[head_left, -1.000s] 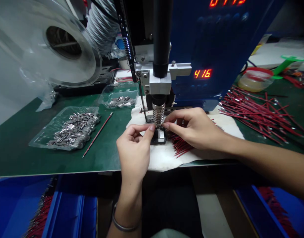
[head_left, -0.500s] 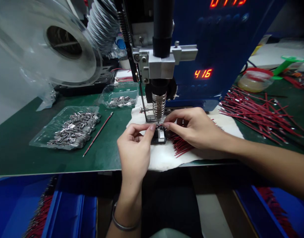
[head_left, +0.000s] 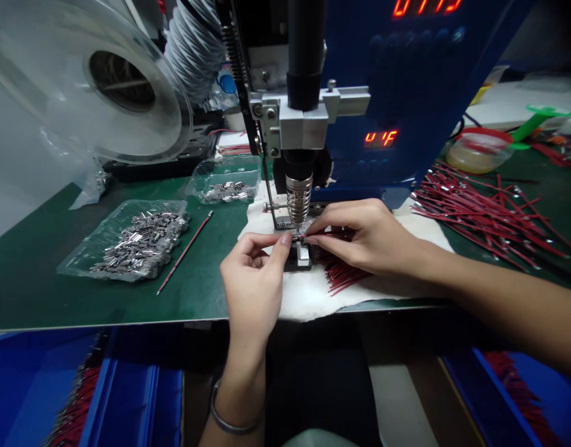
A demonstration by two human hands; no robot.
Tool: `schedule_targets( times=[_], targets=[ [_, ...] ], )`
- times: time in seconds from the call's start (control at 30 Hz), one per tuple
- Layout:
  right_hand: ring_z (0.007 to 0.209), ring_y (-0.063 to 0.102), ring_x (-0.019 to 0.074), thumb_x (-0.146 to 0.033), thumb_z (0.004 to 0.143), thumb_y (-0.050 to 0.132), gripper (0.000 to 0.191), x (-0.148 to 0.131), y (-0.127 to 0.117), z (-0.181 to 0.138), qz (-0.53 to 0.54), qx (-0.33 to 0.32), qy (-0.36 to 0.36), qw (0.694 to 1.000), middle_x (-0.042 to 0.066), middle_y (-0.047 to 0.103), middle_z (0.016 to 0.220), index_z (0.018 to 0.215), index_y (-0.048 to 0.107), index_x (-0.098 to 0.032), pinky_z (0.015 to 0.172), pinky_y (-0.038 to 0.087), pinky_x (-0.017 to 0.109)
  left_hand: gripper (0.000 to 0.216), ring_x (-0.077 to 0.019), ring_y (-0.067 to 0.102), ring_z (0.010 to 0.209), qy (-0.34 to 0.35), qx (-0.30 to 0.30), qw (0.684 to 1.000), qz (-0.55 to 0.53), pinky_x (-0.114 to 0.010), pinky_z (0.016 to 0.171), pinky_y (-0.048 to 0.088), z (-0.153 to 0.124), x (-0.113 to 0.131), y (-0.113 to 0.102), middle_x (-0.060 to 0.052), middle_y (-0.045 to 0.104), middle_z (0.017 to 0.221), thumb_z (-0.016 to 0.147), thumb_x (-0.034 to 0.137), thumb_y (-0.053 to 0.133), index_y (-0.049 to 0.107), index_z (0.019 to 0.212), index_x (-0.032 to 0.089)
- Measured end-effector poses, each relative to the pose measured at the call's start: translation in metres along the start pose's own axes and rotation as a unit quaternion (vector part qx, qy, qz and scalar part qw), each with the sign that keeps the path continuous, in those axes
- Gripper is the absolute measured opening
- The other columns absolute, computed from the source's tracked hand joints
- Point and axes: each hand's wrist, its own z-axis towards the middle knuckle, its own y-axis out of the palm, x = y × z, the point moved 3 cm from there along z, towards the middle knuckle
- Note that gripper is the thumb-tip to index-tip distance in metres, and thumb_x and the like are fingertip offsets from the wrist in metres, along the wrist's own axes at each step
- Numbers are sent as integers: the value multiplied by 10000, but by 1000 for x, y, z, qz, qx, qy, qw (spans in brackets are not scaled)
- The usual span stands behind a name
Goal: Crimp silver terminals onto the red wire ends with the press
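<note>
My left hand [head_left: 255, 279] is closed in a pinch beneath the tip of the soldering machine [head_left: 299, 198], on what looks like a small metal part, mostly hidden by thumb and finger. From the other side my right hand [head_left: 369, 239] pinches a thin red wire [head_left: 338, 234], its end meeting the left fingertips. Just below the fingertips sits a small black fixture with a bright metal block [head_left: 303, 253]. A bundle of red wires [head_left: 343, 276] lies under my right hand on a white cloth [head_left: 308, 304].
At left are a clear tray [head_left: 75, 264] of small metal parts, a single red wire [head_left: 185, 251] and a smaller tray [head_left: 199, 186]. A large reel [head_left: 168, 124] stands behind. Red wires [head_left: 481, 217] pile at right, near a round tub [head_left: 478, 155]. Blue bins [head_left: 140, 397] sit below.
My right hand has shifted very slightly, and more of the red wire shows behind its fingers. The left hand stays in place. The lower red display reads differently.
</note>
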Motion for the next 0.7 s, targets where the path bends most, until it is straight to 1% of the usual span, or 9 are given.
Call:
schedule_targets(
  times=[0.13,0.27,0.37,0.43,0.53,0.7],
  targets=[
    [710,634,112,-170,875,620,115,2,-2,0,-4,-5,-27,1000,38,706,808,897,728,-137,662,462,210,214,-41,369,422,-2,-1,1000,6,-188,413,293,-1,-1,-1,17,595,616,762,343,763,668,765,151],
    [690,633,118,-197,884,607,129,2,-1,0,-11,-23,-21,999,37,712,795,900,726,-150,654,461,218,194,-42,379,427,7,-8,1000,8,-191,421,300,-2,-1,-2,12,602,637,774,329,752,669,776,154],
    [703,648,125,-214,881,609,132,2,-2,-1,-14,-19,-9,1000,35,733,839,930,722,-166,665,470,221,194,-45,386,426,7,-9,1000,10,-194,421,301,-2,0,-2,10,602,637,775,329,749,668,775,152],
    [713,652,124,-211,881,609,127,2,-2,-1,-13,-15,-13,1000,30,737,850,929,721,-173,674,474,218,196,-46,380,419,5,-7,1000,13,-196,414,289,-2,0,-2,13,592,616,770,330,751,669,765,152],
    [714,643,115,-192,889,601,134,2,-3,-1,-9,-23,-34,999,37,723,825,921,724,-151,681,471,209,196,-47,375,418,6,-2,1000,19,-196,409,275,-2,1,-1,17,577,597,768,328,752,670,759,150],
    [693,627,109,-187,901,588,163,2,-3,0,-5,-41,-50,998,59,708,808,928,732,-115,660,460,208,196,-43,374,431,7,-6,1000,17,-192,418,289,-2,0,-2,12,591,627,778,328,745,665,768,149]
  ],
)
